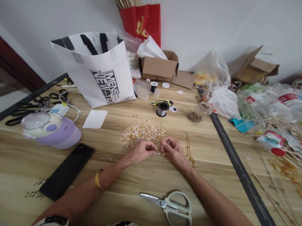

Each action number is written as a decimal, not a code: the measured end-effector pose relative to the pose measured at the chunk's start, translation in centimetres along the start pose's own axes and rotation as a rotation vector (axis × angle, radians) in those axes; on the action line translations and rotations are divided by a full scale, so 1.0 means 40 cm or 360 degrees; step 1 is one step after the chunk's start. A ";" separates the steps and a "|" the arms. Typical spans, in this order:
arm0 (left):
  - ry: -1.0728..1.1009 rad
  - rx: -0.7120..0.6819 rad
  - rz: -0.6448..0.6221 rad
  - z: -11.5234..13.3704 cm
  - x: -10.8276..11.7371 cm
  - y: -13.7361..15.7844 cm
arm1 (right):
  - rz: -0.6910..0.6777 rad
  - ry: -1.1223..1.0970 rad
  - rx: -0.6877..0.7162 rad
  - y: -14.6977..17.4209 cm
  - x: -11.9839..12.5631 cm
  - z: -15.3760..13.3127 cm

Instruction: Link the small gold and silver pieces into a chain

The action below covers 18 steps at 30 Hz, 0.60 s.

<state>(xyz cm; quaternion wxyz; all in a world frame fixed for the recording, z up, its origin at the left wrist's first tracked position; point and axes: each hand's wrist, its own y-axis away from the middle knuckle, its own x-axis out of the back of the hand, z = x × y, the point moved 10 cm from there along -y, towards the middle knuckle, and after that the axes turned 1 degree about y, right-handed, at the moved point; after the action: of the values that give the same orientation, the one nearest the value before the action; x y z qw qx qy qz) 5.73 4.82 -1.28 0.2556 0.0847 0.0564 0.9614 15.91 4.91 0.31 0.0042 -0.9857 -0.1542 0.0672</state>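
Note:
A heap of small gold and silver jewellery pieces [142,131] lies mid-table. Just at its near edge, my left hand [144,149] is pinched, thumb against fingertips. Close beside it my right hand [172,148] is also pinched, the fingertips of both hands nearly meeting. A tiny shiny bit shows between them, too small to name. Right of my right hand lies a gold chain [188,147]. Scissors with pale green handles [178,209] rest near the front, between my forearms.
Behind the heap are a wire spool [162,109] and a yellow-black cutter [161,102]. A jar of beads [196,116] lies to the right. On the left are a phone [67,171], a purple bottle [53,131] and a white bag [99,73]. Plastic bottles [288,100] crowd the far right.

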 end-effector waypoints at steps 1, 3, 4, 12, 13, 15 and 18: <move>-0.0029 -0.0009 -0.0010 0.000 -0.002 -0.001 | 0.0007 -0.0016 -0.0008 0.000 0.001 0.004; -0.0059 -0.0025 -0.0022 0.002 -0.004 -0.001 | 0.0018 -0.0036 -0.0027 0.000 0.003 0.012; -0.0062 -0.0031 -0.0022 0.004 -0.003 -0.001 | 0.0022 -0.0044 -0.0036 0.000 0.004 0.015; 0.0171 0.0028 -0.0054 0.005 0.001 0.004 | 0.0090 -0.0018 -0.0043 0.000 0.017 0.011; 0.0228 0.0041 -0.0075 0.004 -0.003 0.004 | 0.0098 -0.0006 -0.0045 0.000 0.018 0.011; 0.0325 0.0068 -0.0114 0.002 -0.011 0.006 | 0.0119 0.0038 -0.0048 0.001 0.022 0.013; 0.0382 0.0126 -0.0155 0.001 -0.022 0.012 | 0.0146 0.0201 -0.0030 0.004 0.026 0.013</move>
<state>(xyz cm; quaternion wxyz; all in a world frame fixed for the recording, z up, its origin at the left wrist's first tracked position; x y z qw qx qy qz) 6.24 3.96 -1.28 0.2899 -0.0236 0.1285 0.9481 16.88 5.06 -0.35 0.0015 -0.9940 -0.1090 0.0035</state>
